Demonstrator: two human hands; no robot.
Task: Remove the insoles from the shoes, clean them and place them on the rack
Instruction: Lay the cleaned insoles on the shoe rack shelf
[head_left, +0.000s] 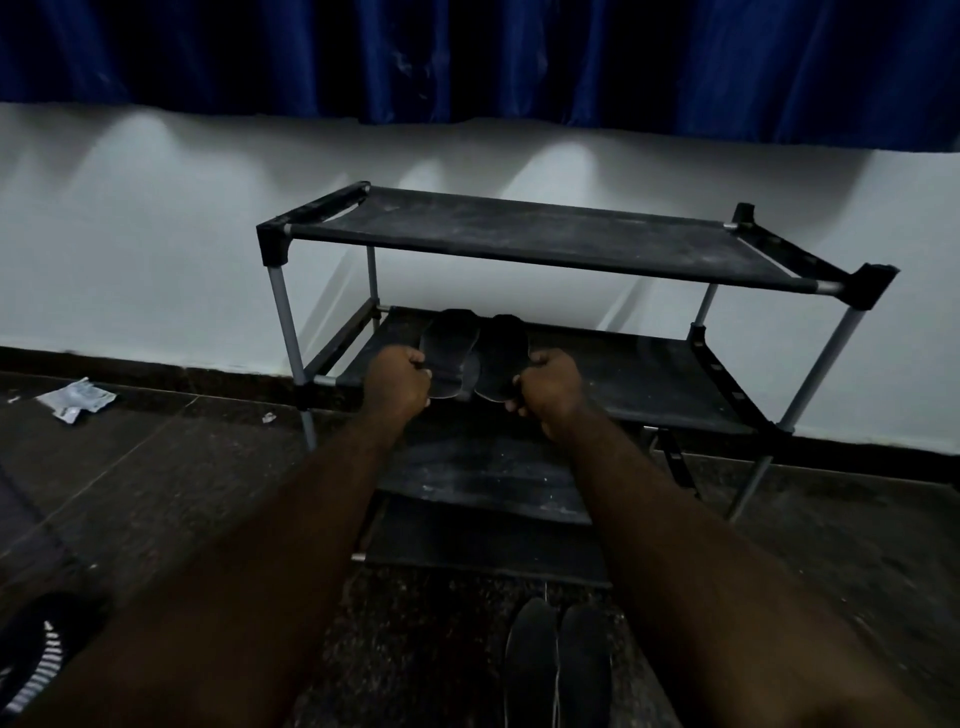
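Head view, frame centre: left hand (397, 382) and right hand (550, 389) each pinch a dark insole (449, 345) heel on rack (545, 239) middle shelf; shoes (558, 670) bottom centre, murky.

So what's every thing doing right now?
Left hand: grips left insole's near end.
Right hand: grips right insole's near end.
Rack: upright by wall, both insoles at its middle shelf.
Shoes: side by side on floor.
Paper scrap: crumpled on floor.
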